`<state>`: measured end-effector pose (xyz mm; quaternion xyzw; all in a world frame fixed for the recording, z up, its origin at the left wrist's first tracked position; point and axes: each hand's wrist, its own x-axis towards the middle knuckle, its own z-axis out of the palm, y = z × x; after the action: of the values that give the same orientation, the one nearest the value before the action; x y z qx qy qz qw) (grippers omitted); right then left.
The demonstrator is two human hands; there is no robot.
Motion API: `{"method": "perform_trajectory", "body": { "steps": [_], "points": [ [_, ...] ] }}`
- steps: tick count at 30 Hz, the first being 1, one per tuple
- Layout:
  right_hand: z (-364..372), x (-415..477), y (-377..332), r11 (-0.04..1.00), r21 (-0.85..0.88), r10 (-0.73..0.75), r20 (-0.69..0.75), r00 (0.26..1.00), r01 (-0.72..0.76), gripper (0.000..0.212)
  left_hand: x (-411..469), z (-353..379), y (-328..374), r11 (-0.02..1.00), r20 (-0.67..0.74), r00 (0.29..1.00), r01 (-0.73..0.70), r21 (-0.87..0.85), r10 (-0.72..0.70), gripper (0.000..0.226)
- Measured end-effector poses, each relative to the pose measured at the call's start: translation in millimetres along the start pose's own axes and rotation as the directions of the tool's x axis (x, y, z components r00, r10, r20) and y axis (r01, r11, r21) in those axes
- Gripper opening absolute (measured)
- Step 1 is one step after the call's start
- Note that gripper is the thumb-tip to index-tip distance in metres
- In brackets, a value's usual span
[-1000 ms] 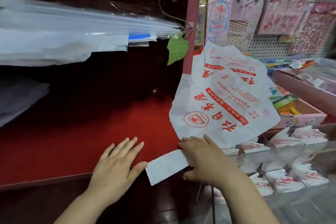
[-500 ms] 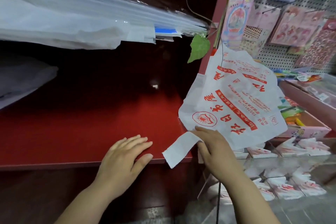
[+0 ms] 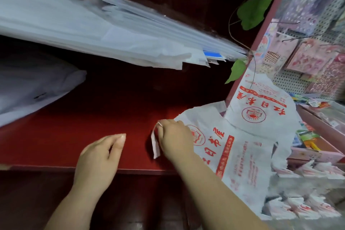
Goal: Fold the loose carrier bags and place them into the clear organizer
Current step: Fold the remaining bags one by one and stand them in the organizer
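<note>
At lower right lie small folded bags (image 3: pixel 306 209). The left hand (image 3: pixel 100 157) rests loosely open on the red shelf (image 3: pixel 56 145), holding nothing. The right hand (image 3: pixel 175 140) pinches a handle strip of the white, red-printed carrier bag (image 3: pixel 239 155), which sprawls over the shelf's right end. Beyond, plastic sheets (image 3: pixel 93 30) are stacked.

Thin crinkled plastic carrier bag (image 3: pixel 242 147); smooth, faintly glossy red shelf (image 3: pixel 93 117)
</note>
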<state>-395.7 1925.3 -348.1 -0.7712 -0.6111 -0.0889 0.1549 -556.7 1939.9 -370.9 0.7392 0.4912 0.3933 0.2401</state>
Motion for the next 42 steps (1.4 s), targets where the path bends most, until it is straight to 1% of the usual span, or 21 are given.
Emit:
{"method": "perform_trajectory", "body": {
  "steps": [2, 3, 5, 7, 9, 11, 13, 14, 16, 18, 19, 21, 22, 25, 27, 30, 32, 35, 38, 40, 42],
  "points": [
    [7, 14, -17, 0.998, 0.016, 0.052, 0.087, 0.995, -0.054, 0.046, 0, 1, -4, 0.999, 0.032, 0.999, -0.015, 0.039, 0.014, 0.034],
    [11, 20, -26, 0.996, 0.034, 0.078, 0.129, 0.989, -0.083, 0.041, -1, 1, -7, 0.998, 0.042, 0.999, -0.019, 0.053, 0.017, 0.034],
    [22, 32, -37, 0.980, 0.092, 0.153, 0.225, 0.962, -0.177, 0.039, -1, 1, -10, 0.997, 0.072, 0.997, -0.029, 0.074, 0.024, 0.037],
    [28, 40, -42, 0.948, 0.182, 0.192, 0.325, 0.926, -0.261, 0.041, -1, 2, -15, 0.992, 0.127, 0.991, -0.046, 0.115, 0.032, 0.062],
    [23, 42, -41, 0.894, 0.347, 0.125, 0.417, 0.900, -0.285, 0.055, 1, 4, -21, 0.983, 0.175, 0.984, -0.060, 0.173, 0.029, 0.091],
    [6, 39, -32, 0.782, 0.540, 0.000, 0.498, 0.867, -0.311, 0.063, 3, 6, -27, 0.979, 0.179, 0.984, -0.047, 0.197, 0.011, 0.098],
    [-9, 36, -16, 0.710, 0.633, -0.078, 0.506, 0.859, -0.308, 0.058, 4, 8, -29, 0.974, 0.196, 0.981, -0.057, 0.221, 0.013, 0.099],
    [-14, 35, -5, 0.713, 0.640, -0.067, 0.470, 0.880, -0.288, 0.052, 5, 9, -29, 0.968, 0.211, 0.977, -0.066, 0.242, 0.014, 0.100],
    [-19, 35, 22, 0.809, 0.535, 0.057, 0.342, 0.938, -0.244, 0.043, 4, 12, -26, 0.951, 0.244, 0.970, -0.066, 0.301, -0.010, 0.104],
    [-16, 32, 54, 0.913, 0.279, 0.231, 0.249, 0.940, -0.298, 0.037, 1, 14, -20, 0.932, 0.263, 0.964, -0.071, 0.356, -0.027, 0.107],
    [-14, 31, 69, 0.921, 0.162, 0.313, 0.234, 0.920, -0.355, 0.038, 0, 15, -17, 0.926, 0.265, 0.963, -0.058, 0.373, -0.046, 0.107],
    [-10, 29, 90, 0.888, 0.016, 0.439, 0.269, 0.857, -0.459, 0.042, -2, 19, -11, 0.911, 0.241, 0.966, -0.017, 0.412, -0.090, 0.101],
    [-7, 29, 97, 0.870, -0.009, 0.473, 0.302, 0.828, -0.493, 0.044, -3, 22, -7, 0.914, 0.180, 0.981, -0.011, 0.406, -0.068, 0.090],
    [-4, 35, 107, 0.839, 0.037, 0.496, 0.359, 0.790, -0.543, 0.048, -6, 31, -4, 0.913, 0.066, 0.998, -0.026, 0.407, -0.001, 0.061],
    [-2, 42, 111, 0.824, 0.077, 0.503, 0.355, 0.788, -0.561, 0.051, -5, 38, -2, 0.916, 0.085, 0.995, 0.015, 0.402, -0.053, 0.056],
    [-6, 48, 109, 0.818, 0.148, 0.483, 0.351, 0.803, -0.556, 0.055, 1, 47, -1, 0.916, 0.055, 0.998, 0.011, 0.400, -0.036, 0.047],
    [-10, 51, 106, 0.814, 0.195, 0.457, 0.366, 0.811, -0.547, 0.049, 7, 47, -1, 0.917, 0.037, 0.999, -0.029, 0.399, 0.015, 0.040],
    [-13, 53, 105, 0.814, 0.215, 0.439, 0.380, 0.814, -0.539, 0.033, 14, 46, -2, 0.948, 0.011, 1.000, 0.003, 0.319, -0.007, 0.024],
    [-15, 53, 109, 0.740, 0.352, 0.416, 0.430, 0.801, -0.573, 0.014, 15, 44, -7, 0.962, 0.011, 0.999, -0.053, 0.269, 0.052, 0.027],
    [-12, 54, 111, 0.713, 0.416, 0.397, 0.425, 0.814, -0.564, 0.014, 17, 39, -13, 0.983, 0.018, 1.000, -0.013, 0.184, 0.010, 0.025],
    [-9, 54, 113, 0.717, 0.466, 0.371, 0.374, 0.850, -0.518, 0.016, 20, 34, -17, 0.991, 0.037, 0.999, 0.035, 0.129, -0.040, 0.037]
  ]
}}
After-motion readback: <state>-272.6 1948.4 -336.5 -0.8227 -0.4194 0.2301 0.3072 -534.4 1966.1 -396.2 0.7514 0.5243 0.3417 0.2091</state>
